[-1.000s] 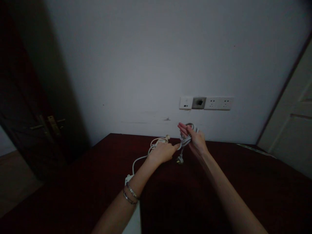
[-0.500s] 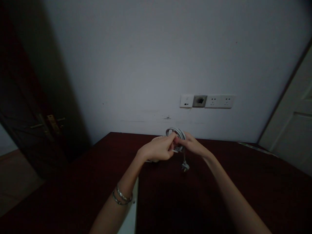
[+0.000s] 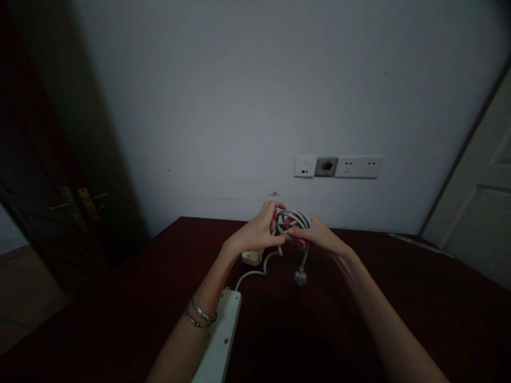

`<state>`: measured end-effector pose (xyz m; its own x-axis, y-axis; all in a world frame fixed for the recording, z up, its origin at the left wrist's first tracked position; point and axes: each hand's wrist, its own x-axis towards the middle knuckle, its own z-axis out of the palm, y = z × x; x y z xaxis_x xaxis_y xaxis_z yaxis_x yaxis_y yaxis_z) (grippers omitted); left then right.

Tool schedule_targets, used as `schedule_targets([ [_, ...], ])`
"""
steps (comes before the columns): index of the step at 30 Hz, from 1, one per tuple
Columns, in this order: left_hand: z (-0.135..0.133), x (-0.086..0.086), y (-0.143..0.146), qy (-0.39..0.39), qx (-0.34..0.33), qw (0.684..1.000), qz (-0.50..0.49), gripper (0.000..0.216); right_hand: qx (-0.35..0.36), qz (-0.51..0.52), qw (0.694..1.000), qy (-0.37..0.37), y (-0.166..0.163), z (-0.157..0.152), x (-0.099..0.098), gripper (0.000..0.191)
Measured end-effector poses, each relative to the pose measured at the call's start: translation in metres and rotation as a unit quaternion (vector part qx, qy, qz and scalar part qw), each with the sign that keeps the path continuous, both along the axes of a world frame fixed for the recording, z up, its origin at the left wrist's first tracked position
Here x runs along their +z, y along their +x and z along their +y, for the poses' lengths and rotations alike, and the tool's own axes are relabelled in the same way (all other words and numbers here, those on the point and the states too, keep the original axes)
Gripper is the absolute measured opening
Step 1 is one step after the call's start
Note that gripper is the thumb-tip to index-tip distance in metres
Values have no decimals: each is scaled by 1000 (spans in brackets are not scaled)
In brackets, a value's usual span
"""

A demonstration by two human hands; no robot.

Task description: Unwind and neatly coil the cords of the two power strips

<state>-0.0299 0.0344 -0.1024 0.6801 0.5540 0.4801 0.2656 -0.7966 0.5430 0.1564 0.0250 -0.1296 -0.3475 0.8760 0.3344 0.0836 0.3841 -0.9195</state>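
A white power cord (image 3: 293, 217) is wound in a coil above the dark table. My right hand (image 3: 317, 234) grips the coil from the right, its thumb across the loops. My left hand (image 3: 261, 226) holds the coil's left side, thumb below and fingers above. The cord's plug (image 3: 300, 277) hangs under the coil. From the coil a wavy stretch of cord runs down to a white power strip (image 3: 217, 340), which lies partly hidden under my left forearm. Behind my left wrist sits a small whitish object (image 3: 252, 258), partly covered; its kind I cannot make out.
The dark red table (image 3: 339, 330) meets a pale wall, where a row of wall sockets (image 3: 357, 167) is mounted. To the left stands a dark door with a handle (image 3: 88, 202). A white door (image 3: 479, 213) is at the right.
My left hand has spread from a closed grip to hold the coil's side. The coil has shifted slightly right, and the power strip with its cord now shows more.
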Motion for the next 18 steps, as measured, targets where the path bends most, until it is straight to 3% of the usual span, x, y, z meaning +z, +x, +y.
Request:
schedule_targets([
  [4,2,-5,2,0,-16,1000,6,81,-66,45,997,5,3,0,4,34],
  [9,14,-19,6,-136,-82,987,-9,97,-98,176,979,27,3,5,3,30],
  [14,21,-29,13,-203,-93,975,-3,74,-120,300,946,13,10,6,9,30],
  [18,13,-32,23,-316,-263,903,124,38,-173,331,927,25,18,5,14,33],
])
